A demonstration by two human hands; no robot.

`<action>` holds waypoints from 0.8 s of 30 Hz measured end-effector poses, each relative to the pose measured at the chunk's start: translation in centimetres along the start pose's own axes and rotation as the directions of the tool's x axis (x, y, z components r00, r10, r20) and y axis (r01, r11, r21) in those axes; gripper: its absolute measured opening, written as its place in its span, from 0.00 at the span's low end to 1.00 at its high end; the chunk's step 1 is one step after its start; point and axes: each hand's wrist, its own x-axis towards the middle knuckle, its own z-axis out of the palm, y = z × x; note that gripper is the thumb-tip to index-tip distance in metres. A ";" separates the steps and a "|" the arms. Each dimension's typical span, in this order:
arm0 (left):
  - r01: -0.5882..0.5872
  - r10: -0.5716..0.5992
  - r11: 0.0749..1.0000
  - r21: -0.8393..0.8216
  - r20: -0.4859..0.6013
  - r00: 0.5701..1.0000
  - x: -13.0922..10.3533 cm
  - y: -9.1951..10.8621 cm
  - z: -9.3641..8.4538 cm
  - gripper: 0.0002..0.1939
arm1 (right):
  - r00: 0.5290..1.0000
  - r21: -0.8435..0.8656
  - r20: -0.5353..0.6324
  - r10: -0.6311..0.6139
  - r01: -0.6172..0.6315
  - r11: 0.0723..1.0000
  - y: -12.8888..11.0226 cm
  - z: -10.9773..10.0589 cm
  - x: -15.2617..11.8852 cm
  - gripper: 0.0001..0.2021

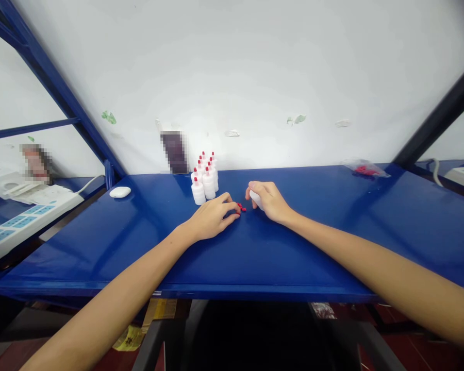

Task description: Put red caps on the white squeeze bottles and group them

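Observation:
Blue tabletop lies under both hands. My left hand rests low over it, fingers bent, with a gap between thumb and forefinger. Its fingertips reach a few small red caps lying on the table and partly hide them. My right hand is wrapped round a white plastic bottle, tilted; its top is hard to make out. Just beyond my left hand stands a tight group of several white squeeze bottles, upright, with red tips on their nozzles.
A clear plastic bag with red pieces lies at the back right. At the left sits a white rounded case. A blurred dark rectangle leans on the wall. Power strips stand beyond the blue frame.

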 end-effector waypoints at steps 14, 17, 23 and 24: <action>-0.053 -0.430 0.640 -0.766 -0.415 0.802 4.4 1.9 -0.2 0.16 | 1.000 0.113 0.013 -0.016 0.014 0.994 0.3 0.6 0.1 0.26; -0.091 -0.412 0.593 -0.800 -0.399 0.819 5.4 2.1 0.6 0.15 | 1.000 0.160 -0.011 0.017 -0.015 0.987 0.3 0.6 0.1 0.28; -0.108 -0.402 0.583 -0.805 -0.401 0.823 5.1 2.6 1.3 0.14 | 1.000 0.132 0.000 0.024 -0.023 0.991 0.2 0.7 -0.1 0.31; -0.112 -0.392 0.596 -0.796 -0.409 0.824 4.9 2.7 1.1 0.14 | 1.000 0.133 0.005 0.022 -0.023 0.991 0.2 0.6 -0.1 0.31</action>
